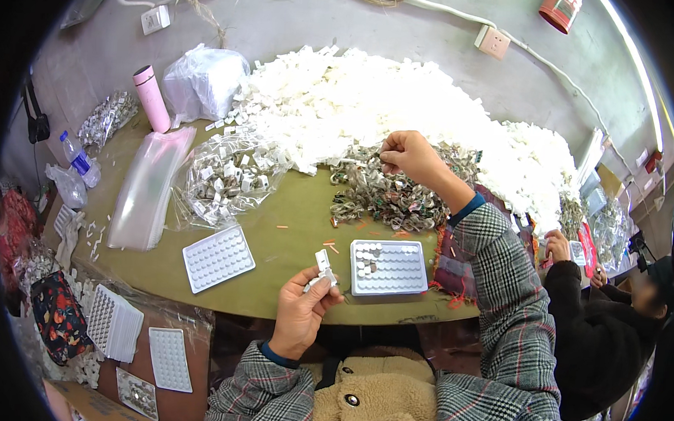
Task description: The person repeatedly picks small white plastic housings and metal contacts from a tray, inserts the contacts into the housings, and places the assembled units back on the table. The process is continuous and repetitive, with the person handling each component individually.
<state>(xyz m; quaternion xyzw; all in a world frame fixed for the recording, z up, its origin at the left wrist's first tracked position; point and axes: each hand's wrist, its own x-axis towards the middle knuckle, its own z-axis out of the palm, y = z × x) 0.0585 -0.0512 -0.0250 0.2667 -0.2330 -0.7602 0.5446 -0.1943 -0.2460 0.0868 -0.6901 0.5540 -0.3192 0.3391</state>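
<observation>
My left hand (299,313) is closed on a small white plastic piece (322,262), held between thumb and fingers above the table's near edge. Farther out, my right hand (414,157) has its fingertips pinched together over a heap of small grey-brown parts (386,197); whether anything is in the pinch I cannot make out. Just right of my left hand lies a white tray (401,282) with round cups, a few of them holding small pieces at its left end. Another cupped white tray (219,259) sits to the left.
A large mound of white plastic pieces (356,100) covers the table's back. On the left are a clear bag of parts (230,181), flat plastic sleeves (150,196) and a pink flask (151,100). Stacked trays (115,325) stand lower left. Another person (607,331) works at right.
</observation>
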